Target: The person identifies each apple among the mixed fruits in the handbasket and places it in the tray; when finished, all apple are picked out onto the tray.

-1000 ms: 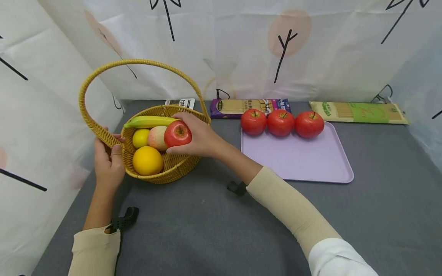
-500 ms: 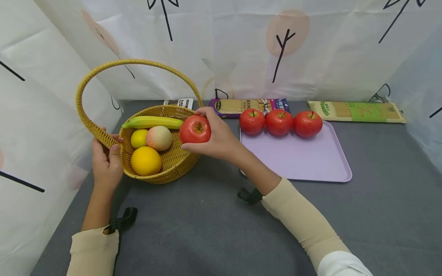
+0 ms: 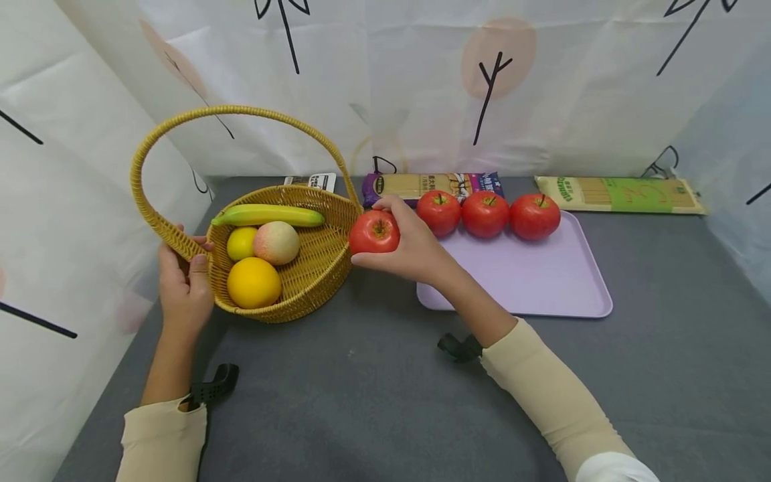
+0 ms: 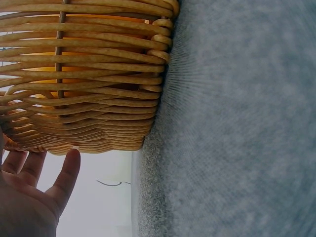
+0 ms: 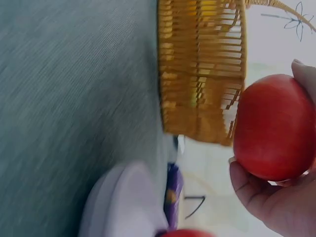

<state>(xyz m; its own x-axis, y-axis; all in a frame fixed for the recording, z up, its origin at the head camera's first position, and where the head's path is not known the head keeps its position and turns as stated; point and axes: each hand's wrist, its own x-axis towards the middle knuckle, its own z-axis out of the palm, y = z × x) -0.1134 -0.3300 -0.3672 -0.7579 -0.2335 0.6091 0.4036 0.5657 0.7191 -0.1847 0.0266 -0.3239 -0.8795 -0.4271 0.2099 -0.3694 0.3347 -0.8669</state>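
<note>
My right hand point(image 3: 415, 248) holds a red apple point(image 3: 375, 232) between thumb and fingers, in the gap between the basket's right rim and the tray. In the right wrist view the apple point(image 5: 274, 127) is raised above the tabletop. My left hand point(image 3: 185, 284) grips the wicker basket point(image 3: 313, 294) at its left rim, by the foot of the tall handle; the left wrist view has its fingers point(image 4: 64, 180) against the woven side. Inside the basket lie a banana point(image 3: 268, 215), a lemon-yellow fruit point(image 3: 241, 243), a peach point(image 3: 276, 243) and an orange point(image 3: 254, 282).
A lilac tray point(image 3: 530, 281) lies at the right, with three red apples point(image 3: 484, 214) lined up along its back edge. Behind stand a purple noodle packet point(image 3: 421, 184) and a green noodle packet point(image 3: 620, 195). Patterned white cloth point(image 3: 421, 87) hangs at the back.
My right hand has carried the apple rightward, from above the fruit in the basket to beyond its right rim. My left hand has stayed at the basket.
</note>
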